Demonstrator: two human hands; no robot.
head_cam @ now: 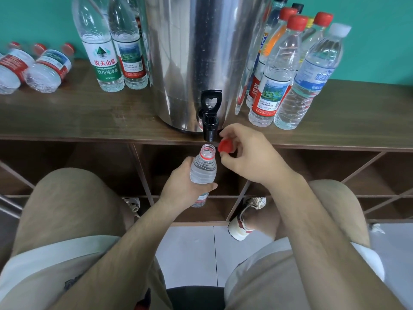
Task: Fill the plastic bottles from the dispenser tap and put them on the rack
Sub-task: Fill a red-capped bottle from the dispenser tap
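- Wooden rack [67, 113] ran across the view, with open cubbies under its top.
- Steel dispenser [201, 52] stood on the rack top, centre.
- Capped bottles [274, 70] stood upright in a cluster right of the dispenser.
- Two tall bottles [105, 54] stood just left of it.
- More bottles [49, 68] lay on their sides, far left.
- Left hand [181, 186] gripped the plastic bottle's body, fingers curled round it.
- Right hand [250, 157] pinched the red cap between thumb and fingertips.
- Plastic bottle [203, 168] was uncapped, its mouth just below the tap.
- Black tap [210, 121] overhung the rack edge.
- Red cap [226, 146] was just right of the bottle mouth.
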